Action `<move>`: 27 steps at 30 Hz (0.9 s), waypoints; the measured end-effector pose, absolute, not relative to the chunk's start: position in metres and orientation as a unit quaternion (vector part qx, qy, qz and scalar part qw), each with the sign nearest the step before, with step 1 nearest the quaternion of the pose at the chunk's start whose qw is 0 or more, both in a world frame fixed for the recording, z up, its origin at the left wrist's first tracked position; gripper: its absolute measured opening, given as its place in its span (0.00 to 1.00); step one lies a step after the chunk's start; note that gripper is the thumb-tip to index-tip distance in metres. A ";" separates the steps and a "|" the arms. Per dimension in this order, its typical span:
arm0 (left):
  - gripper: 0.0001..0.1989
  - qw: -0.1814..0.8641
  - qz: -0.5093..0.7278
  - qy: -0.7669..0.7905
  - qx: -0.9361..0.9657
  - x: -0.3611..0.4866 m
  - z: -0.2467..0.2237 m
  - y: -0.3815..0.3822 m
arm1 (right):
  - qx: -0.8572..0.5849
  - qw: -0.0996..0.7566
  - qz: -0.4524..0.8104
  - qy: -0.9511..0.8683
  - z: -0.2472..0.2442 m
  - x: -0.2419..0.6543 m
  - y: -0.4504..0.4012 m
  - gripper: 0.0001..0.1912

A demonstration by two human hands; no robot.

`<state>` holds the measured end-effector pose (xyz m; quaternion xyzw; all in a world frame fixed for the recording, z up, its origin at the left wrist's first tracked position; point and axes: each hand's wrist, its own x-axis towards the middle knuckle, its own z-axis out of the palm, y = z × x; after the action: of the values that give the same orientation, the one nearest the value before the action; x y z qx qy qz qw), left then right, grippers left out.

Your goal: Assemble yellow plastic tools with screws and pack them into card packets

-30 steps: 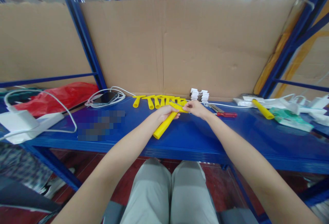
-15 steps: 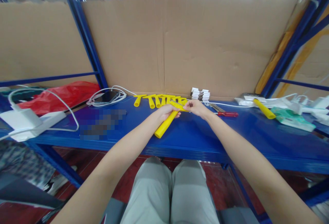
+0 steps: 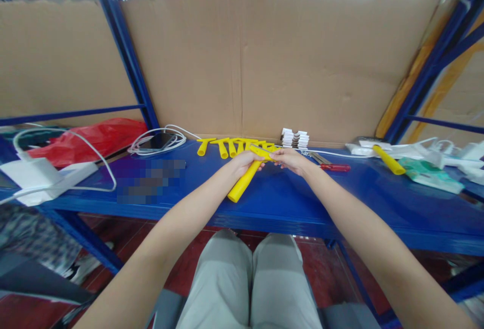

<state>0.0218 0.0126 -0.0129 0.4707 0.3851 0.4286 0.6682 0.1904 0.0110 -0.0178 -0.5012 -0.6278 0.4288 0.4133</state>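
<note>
My left hand (image 3: pixel 247 162) is closed around a yellow T-shaped plastic handle (image 3: pixel 242 185), just under its crosspiece. The round grip slants down toward me over the blue tabletop. A thin grey strip (image 3: pixel 261 149) lies along the crosspiece. At the strip's right end are the fingers of my right hand (image 3: pixel 289 159), pinched together; their tips partly cover what they hold. Behind my hands, several similar yellow T-shaped pieces (image 3: pixel 224 148) lie in a row, some hidden by the left hand.
White clip-like parts (image 3: pixel 295 138) stand stacked by the cardboard wall (image 3: pixel 302 67). Right of my hands lies a red-handled tool (image 3: pixel 335 167). Farther right are a yellow tube (image 3: pixel 389 160) and a green packet (image 3: pixel 431 174). Coiled white cable (image 3: pixel 176 142) and a white adapter (image 3: pixel 32 175) sit left.
My right hand has shifted slightly, its fingers turning lower along the crosspiece. The grey strip shows more clearly on top. The left hand and yellow handle stay almost still.
</note>
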 end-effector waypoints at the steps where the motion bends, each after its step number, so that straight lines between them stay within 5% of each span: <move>1: 0.15 0.666 0.411 0.400 0.476 0.021 -0.011 0.011 | -0.496 0.415 0.437 -0.625 -0.019 0.190 0.011 0.08; 6: 0.11 0.666 0.404 0.394 0.488 0.020 -0.002 0.006 | -0.469 0.442 0.416 -0.641 -0.022 0.191 0.016 0.16; 14: 0.12 0.660 0.455 0.401 0.444 0.016 -0.001 0.012 | -0.513 0.529 0.172 -0.654 0.010 0.244 0.025 0.17; 17: 0.13 0.650 0.492 0.401 0.418 0.013 -0.001 0.017 | -0.541 0.471 0.111 -0.689 0.022 0.278 0.020 0.14; 23: 0.10 0.617 0.554 0.402 0.388 0.006 -0.002 0.027 | -0.598 0.188 -0.012 -0.779 0.015 0.334 0.013 0.08; 27: 0.10 0.614 0.555 0.404 0.389 0.006 -0.003 0.028 | -0.629 0.153 -0.095 -0.756 -0.011 0.357 0.014 0.12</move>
<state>0.0057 0.0277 -0.0031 0.3893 0.4042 0.5549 0.6142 0.3571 0.0140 -0.0108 -0.6289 -0.7564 -0.0946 0.1530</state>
